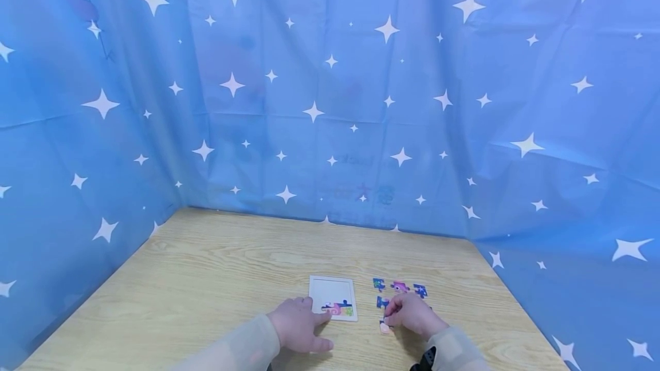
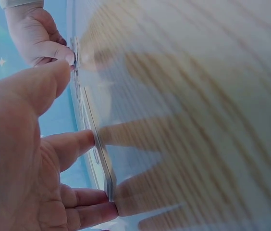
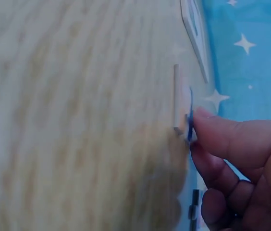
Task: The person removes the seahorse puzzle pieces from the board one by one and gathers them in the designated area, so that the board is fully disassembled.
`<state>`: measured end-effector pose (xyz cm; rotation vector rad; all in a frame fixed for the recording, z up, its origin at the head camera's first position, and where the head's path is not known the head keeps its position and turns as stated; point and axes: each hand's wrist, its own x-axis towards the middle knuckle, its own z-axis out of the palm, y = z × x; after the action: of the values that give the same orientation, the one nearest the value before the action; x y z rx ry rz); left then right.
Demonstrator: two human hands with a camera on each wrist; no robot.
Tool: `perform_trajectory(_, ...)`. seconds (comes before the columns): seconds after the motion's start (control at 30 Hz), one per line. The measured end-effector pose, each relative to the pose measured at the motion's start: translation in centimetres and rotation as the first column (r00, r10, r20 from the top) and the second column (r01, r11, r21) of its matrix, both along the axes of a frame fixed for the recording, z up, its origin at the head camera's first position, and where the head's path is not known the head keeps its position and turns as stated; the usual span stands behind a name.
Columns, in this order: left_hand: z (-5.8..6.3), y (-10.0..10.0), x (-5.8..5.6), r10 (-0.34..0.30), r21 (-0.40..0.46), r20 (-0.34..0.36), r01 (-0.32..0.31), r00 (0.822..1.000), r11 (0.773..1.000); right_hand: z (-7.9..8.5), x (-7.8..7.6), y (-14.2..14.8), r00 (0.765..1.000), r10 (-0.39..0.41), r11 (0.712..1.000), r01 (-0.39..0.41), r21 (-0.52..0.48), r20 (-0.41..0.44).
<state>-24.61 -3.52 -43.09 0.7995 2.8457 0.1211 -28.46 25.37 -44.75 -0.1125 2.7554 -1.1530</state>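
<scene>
A white puzzle tray lies on the table, with a few joined pink, blue and yellow jigsaw pieces in its lower right corner. My left hand is at the tray's near left side. Its fingers are stretched out, with fingertips against the tray's edge in the left wrist view. To the right of the tray, my right hand pinches a thin blue-edged jigsaw piece between thumb and fingers, held on edge just over the table. A pale pink piece lies right below those fingertips.
Several loose jigsaw pieces lie around the right hand, among them a blue-green one, a pink one with an eye and a blue one. Blue star-printed curtains hang along the back and sides of the wooden table.
</scene>
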Motion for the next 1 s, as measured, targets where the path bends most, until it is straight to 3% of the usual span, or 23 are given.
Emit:
perform_trajectory(0.2, 0.2, 0.0, 0.1, -0.003, -0.002, -0.006, 0.003, 1.000, 1.000, 0.8, -0.4, -0.9, 1.000, 0.022, 1.000, -0.022, 0.008, -0.004)
perform_trajectory(0.47, -0.1, 0.0, 0.0, -0.001, 0.008, -0.004, 0.001, 1.000, 1.000, 1.3, -1.3, -4.3, 0.998, 0.068, 0.997, -0.068, -0.024, -0.002)
perform_trajectory(0.73, -0.4, 0.0, -0.2, -0.012, -0.008, -0.036, 0.012, 0.999, 1.000, 0.6, -2.5, -8.3, 0.981, 0.189, 0.979, -0.191, -0.069, -0.028)
perform_trajectory(1.0, -0.3, 0.1, -0.4, -0.029, -0.013, -0.039, 0.029, 0.999, 1.000, 0.0, -2.6, -10.4, 0.980, 0.199, 0.968, -0.197, -0.152, -0.004)
